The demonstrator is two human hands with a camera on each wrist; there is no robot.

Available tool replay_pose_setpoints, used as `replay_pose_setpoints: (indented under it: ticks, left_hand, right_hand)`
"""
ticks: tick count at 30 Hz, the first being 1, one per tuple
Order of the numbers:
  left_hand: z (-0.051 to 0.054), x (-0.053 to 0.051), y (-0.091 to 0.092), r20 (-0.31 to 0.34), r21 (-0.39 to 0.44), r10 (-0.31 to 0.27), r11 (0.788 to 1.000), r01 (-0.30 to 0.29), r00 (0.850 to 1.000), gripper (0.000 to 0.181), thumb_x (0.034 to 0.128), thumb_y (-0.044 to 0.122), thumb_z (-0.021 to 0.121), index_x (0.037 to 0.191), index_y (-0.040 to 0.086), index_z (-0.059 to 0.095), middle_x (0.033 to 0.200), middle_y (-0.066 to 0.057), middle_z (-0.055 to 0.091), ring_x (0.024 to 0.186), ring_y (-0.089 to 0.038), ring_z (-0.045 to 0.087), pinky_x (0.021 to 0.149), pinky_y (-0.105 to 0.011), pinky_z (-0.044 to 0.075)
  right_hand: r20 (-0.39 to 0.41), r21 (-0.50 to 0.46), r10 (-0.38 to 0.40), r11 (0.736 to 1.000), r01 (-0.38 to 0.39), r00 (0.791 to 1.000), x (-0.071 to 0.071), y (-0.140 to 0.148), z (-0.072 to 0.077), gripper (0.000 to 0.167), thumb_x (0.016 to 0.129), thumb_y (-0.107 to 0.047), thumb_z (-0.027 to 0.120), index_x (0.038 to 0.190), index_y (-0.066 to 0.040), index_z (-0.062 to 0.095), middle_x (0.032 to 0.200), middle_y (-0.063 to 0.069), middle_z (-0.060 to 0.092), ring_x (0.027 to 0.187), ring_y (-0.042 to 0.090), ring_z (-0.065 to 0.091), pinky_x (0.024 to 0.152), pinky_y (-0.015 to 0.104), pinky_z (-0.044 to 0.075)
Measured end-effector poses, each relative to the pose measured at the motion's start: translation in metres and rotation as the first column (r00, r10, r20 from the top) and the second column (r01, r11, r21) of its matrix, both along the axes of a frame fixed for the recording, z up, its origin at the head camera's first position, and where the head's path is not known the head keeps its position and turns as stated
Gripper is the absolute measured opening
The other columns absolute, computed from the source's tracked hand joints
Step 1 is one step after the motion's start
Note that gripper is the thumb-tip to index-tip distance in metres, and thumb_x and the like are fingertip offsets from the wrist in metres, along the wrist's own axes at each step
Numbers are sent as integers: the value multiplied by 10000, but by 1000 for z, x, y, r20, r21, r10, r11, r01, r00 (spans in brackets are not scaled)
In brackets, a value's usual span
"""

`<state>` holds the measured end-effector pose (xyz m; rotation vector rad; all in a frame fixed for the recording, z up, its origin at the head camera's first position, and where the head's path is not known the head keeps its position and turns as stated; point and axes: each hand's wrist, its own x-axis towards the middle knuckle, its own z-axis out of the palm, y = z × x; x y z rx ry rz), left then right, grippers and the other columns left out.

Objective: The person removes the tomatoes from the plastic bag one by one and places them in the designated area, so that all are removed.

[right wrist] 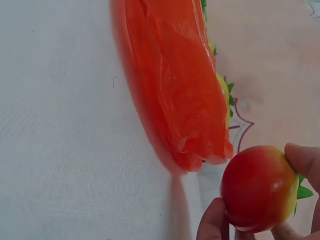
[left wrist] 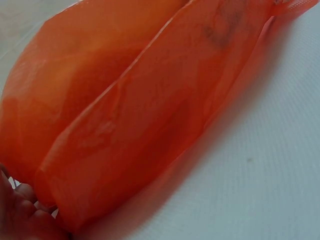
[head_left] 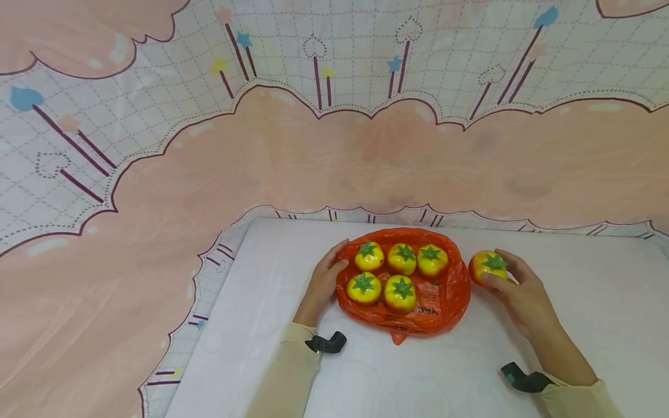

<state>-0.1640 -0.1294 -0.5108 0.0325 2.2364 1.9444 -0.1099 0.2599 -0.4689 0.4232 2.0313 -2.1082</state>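
Within right hand, red-yellow fruit.

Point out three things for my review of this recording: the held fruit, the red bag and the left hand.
Held fruit (right wrist: 257, 190): right wrist view, on its glossy red side.
Red bag (head_left: 453, 290): head view, on its bare right-hand part.
Left hand (head_left: 322, 283): head view, on its back.

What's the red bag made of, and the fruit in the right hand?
The bag looks like thin, glossy plastic: it wrinkles and lets light through. The fruit has a smooth, shiny, perhaps painted finish, with highlights and red blending into yellow. It may be plastic or foam; I can't tell which.
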Motion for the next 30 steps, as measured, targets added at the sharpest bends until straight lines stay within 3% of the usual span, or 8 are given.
replay_pose_setpoints:
  ticks: [8, 12, 19, 22, 26, 28, 30]
  left_hand:
    - [0, -1, 0, 2, -10, 3, 1000, -3, 1000, 487, 1039, 255, 510, 1522, 316, 484, 1618, 79, 415, 1545, -218, 316, 1238, -494, 317]
    - [0, 0, 0, 4, -11, 5, 1000, -5, 1000, 486, 1042, 259, 508, 1522, 325, 482, 1619, 83, 413, 1545, -216, 315, 1237, -492, 320]
    - [0, 0, 0, -2, -4, 2, 1000, -2, 1000, 484, 1042, 252, 513, 1519, 323, 485, 1620, 73, 412, 1545, -224, 317, 1230, -492, 329]
    - [0, 0, 0, -6, -5, 1, 1000, -1, 1000, 483, 1043, 250, 511, 1520, 320, 485, 1619, 75, 413, 1543, -223, 321, 1230, -489, 331]
    - [0, 0, 0, -9, -9, 1, 1000, -1, 1000, 484, 1043, 249, 508, 1522, 319, 483, 1619, 75, 413, 1544, -222, 319, 1234, -490, 325]
    - [0, -1, 0, -8, -11, 1, 1000, -2, 1000, 486, 1043, 250, 507, 1523, 321, 481, 1619, 77, 412, 1544, -220, 318, 1235, -488, 323]
    - [0, -1, 0, -8, -13, 1, 1000, -1, 1000, 488, 1043, 250, 506, 1525, 320, 478, 1620, 79, 412, 1543, -217, 320, 1236, -484, 324]
  right_hand:
    - [90, 25, -30, 999, 28, 995, -4, 3, -4, 877, 929, -271, 760, 1627, -347, 234, 1726, 101, -114, 1469, 280, 224, 808, 82, 550]
    - [114, 31, -31, 999, 28, 993, -5, 4, -5, 893, 922, -291, 767, 1627, -363, 225, 1724, 82, -149, 1554, 337, 109, 796, 78, 549]
    - [143, 79, -42, 996, 31, 989, -8, 3, -6, 895, 908, -363, 771, 1625, -364, 236, 1731, 91, -101, 1553, 353, 104, 783, 75, 544]
    - [151, 115, -41, 993, 23, 988, -9, 3, -7, 920, 887, -398, 784, 1625, -367, 235, 1732, 95, -92, 1570, 373, 79, 950, 165, 539]
    - [155, 162, -40, 987, 14, 987, -12, 3, -7, 931, 876, -425, 788, 1624, -372, 236, 1733, 101, -64, 1575, 384, 80, 1121, 300, 443]
    - [153, 187, -41, 982, 12, 987, -13, 3, -7, 921, 882, -435, 780, 1623, -372, 237, 1733, 113, -28, 1561, 380, 118, 1108, 279, 469]
    - [145, 215, -37, 977, 5, 989, -15, 4, -8, 913, 891, -448, 768, 1626, -361, 234, 1729, 141, 4, 1542, 390, 148, 1015, 206, 527]
